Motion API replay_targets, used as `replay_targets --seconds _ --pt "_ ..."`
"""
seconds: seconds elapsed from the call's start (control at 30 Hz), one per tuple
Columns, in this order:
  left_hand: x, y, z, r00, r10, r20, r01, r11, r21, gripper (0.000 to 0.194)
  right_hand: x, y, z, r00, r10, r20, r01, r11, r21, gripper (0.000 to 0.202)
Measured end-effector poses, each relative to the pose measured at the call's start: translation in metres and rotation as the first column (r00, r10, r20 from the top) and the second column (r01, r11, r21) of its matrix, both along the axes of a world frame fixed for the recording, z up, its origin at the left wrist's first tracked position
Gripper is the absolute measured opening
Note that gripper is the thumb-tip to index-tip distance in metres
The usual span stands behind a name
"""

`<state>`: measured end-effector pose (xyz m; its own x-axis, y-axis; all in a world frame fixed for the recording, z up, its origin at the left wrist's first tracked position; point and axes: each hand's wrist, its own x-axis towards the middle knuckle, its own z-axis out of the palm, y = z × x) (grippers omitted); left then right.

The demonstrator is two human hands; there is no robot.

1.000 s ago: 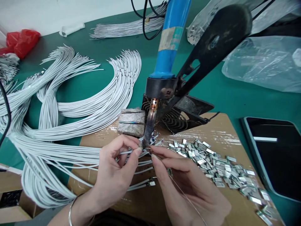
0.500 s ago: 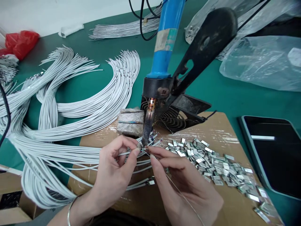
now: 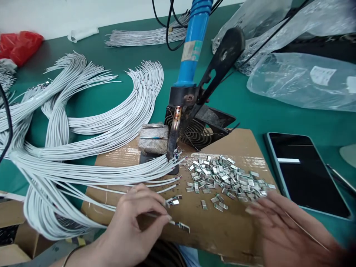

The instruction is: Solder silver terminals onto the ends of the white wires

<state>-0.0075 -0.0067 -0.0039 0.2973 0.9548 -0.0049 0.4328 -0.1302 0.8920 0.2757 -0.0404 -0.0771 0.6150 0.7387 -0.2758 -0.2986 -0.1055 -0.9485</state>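
The small connector (image 3: 183,227) is at the end of a white cable, low over the cardboard (image 3: 208,237). The left hand (image 3: 139,222) has its grip closed on this cable. The right hand (image 3: 289,226) holds thin wire (image 3: 306,233), beside the pile of metal pieces (image 3: 230,176).

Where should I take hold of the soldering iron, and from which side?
Probably the blue handle, coming from the left: the iron stands steeply, tip down, the black arm slants up on its right, and the bare metal shaft below may be hot.
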Motion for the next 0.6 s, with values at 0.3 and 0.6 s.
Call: replay_targets --seconds 0.3,0.6 --pt "-0.042 -0.019 -0.036 0.882 0.245 -0.402 -0.026 0.878 0.478 0.012 -0.009 -0.003 0.003 0.989 -0.066 0.131 0.068 0.998 -0.008 0.05" --pt "-0.064 -0.029 -0.034 0.946 0.036 -0.323 0.115 0.892 0.437 0.026 -0.016 -0.003 0.001 0.957 0.011 0.291 0.001 0.999 -0.043 0.069"
